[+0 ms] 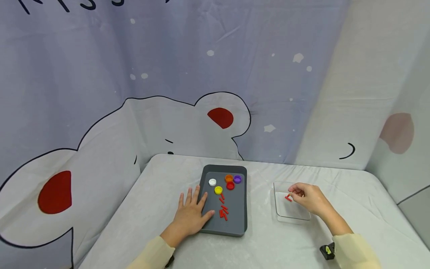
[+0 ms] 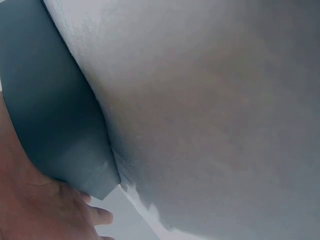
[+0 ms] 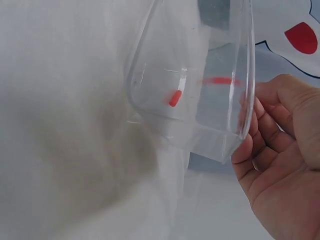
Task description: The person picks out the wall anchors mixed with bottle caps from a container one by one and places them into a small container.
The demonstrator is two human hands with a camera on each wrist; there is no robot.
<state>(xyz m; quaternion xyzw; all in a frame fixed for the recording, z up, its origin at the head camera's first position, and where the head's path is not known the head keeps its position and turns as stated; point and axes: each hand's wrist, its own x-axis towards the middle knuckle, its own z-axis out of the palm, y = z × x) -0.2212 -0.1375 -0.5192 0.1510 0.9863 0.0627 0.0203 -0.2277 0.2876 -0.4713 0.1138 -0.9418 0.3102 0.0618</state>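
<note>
My left hand point(image 1: 189, 218) rests with spread fingers on the left rim of a grey tray point(image 1: 236, 222); the left wrist view shows the tray's outer side beside the palm. Several small red sticks point(image 1: 224, 207) lie scattered on the tray. Over a clear plastic box point(image 1: 293, 218), my right hand point(image 1: 310, 198) pinches a small red stick point(image 3: 220, 80), blurred and seen through the box wall in the right wrist view. Another red stick point(image 3: 175, 98) lies in the box, below the fingertips.
On the far half of the tray sit round, shallow caps: white point(image 1: 212, 182), yellow point(image 1: 218, 190), orange point(image 1: 229, 178), purple point(image 1: 237, 179) and red point(image 1: 230, 185). A white cloth point(image 1: 260, 243) covers the table, and a printed curtain point(image 1: 188, 56) hangs behind it.
</note>
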